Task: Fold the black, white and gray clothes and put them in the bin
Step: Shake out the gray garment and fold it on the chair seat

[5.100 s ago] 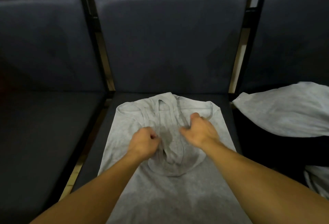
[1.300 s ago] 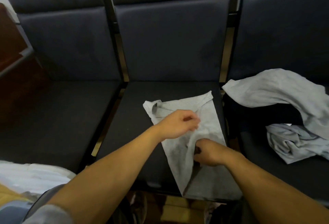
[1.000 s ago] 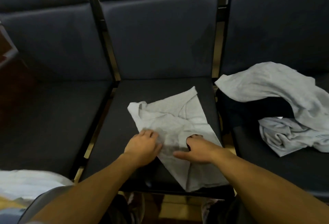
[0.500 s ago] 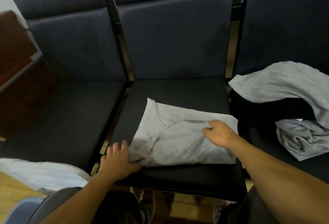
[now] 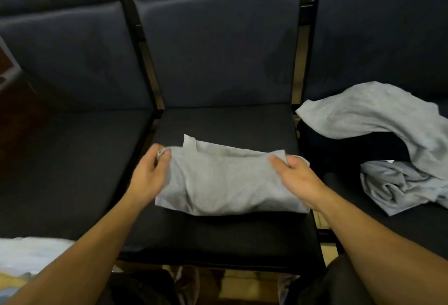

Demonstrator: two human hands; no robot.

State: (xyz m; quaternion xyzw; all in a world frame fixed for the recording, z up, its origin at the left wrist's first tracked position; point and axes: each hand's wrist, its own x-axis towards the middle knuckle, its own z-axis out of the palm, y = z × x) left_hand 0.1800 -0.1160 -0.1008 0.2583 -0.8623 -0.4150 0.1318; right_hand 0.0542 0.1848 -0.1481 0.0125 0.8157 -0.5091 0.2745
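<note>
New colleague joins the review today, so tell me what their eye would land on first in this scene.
First, the folded gray shirt on the middle seat, with the left hand gripping its left end and the right hand gripping its right end. Next, the loose pile of gray and black clothes on the seat to the right.

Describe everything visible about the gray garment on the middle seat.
The gray garment is a light heather-gray soft knit, folded into a rough, wide rectangle. It lies flat on the dark middle seat, a corner poking up at its back left. The left hand pinches its left edge; the right hand grips its right end.
</note>
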